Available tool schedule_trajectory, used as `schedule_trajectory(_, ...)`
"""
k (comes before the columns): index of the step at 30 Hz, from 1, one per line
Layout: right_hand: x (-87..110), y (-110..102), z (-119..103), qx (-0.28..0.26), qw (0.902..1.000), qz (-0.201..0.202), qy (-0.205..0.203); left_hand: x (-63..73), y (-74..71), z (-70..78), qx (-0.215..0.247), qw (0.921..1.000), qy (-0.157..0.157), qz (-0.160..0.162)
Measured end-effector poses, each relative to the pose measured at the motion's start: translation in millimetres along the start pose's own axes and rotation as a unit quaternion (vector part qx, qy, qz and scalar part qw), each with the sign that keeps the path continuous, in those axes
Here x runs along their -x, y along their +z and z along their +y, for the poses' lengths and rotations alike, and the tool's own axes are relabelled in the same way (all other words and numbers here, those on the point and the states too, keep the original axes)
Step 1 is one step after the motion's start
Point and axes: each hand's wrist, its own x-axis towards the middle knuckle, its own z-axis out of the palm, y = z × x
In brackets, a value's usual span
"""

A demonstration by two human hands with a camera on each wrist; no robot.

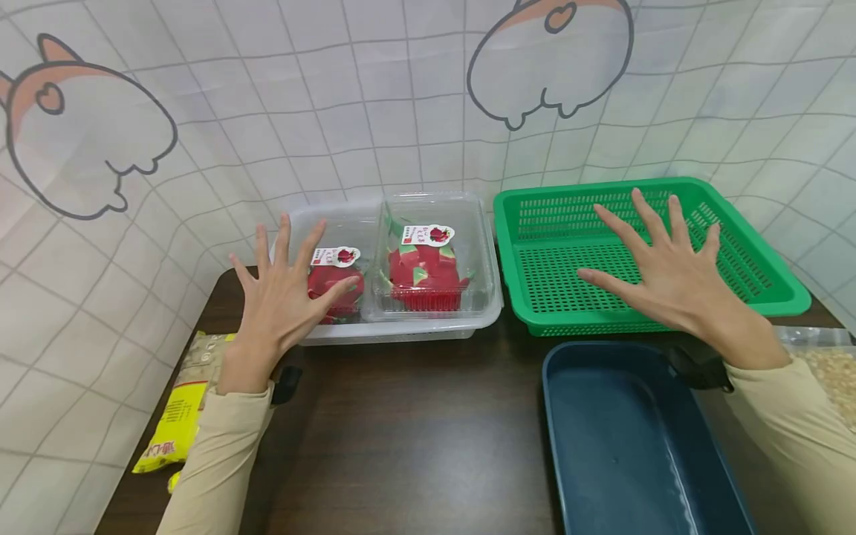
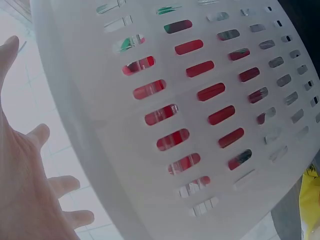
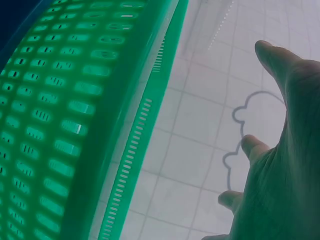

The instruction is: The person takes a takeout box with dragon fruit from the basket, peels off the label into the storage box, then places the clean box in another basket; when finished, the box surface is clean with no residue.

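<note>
My left hand [image 1: 277,305] is spread wide, fingers straight, over the left end of a white basket [image 1: 401,332]. Inside that basket are two clear plastic boxes, each with a red dragon fruit: one dragon fruit [image 1: 424,276] shows fully, the other dragon fruit [image 1: 337,286] is partly behind my left thumb. Through the slots of the white basket [image 2: 100,150], red shows in the left wrist view. My right hand [image 1: 675,279], also spread and holding nothing, is over a green basket [image 1: 548,327] with slotted walls. The green basket [image 3: 85,130] fills the left of the right wrist view.
A dark blue tray [image 1: 615,446] lies in front of the green basket on the brown table [image 1: 401,438]. Yellow packets [image 1: 177,416] lie at the left edge, and a clear bag of pale pieces [image 1: 829,371] at the right. A patterned curtain [image 1: 374,96] hangs behind.
</note>
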Motion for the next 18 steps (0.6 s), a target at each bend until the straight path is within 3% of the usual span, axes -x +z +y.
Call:
schedule_trajectory(9, 9.0, -7.4, -17.4, -0.014, 0.9998, -0.007, -0.015, 1.7, -0.4, 0.9, -0.010, 0.9999, 0.004, 0.002)
schedule_trajectory(14, 14.7, -15.5, -41.3, -0.024, 0.9979, 0.005, -0.060, 15.1, -5.4, -0.3, -0.007, 0.9995, 0.007, 0.028)
schedule_trajectory(18, 20.3, -20.8, -60.0, -0.066, 0.9939, -0.001, -0.089, 30.1, -13.0, -3.0, 0.002, 0.9984, 0.003, 0.057)
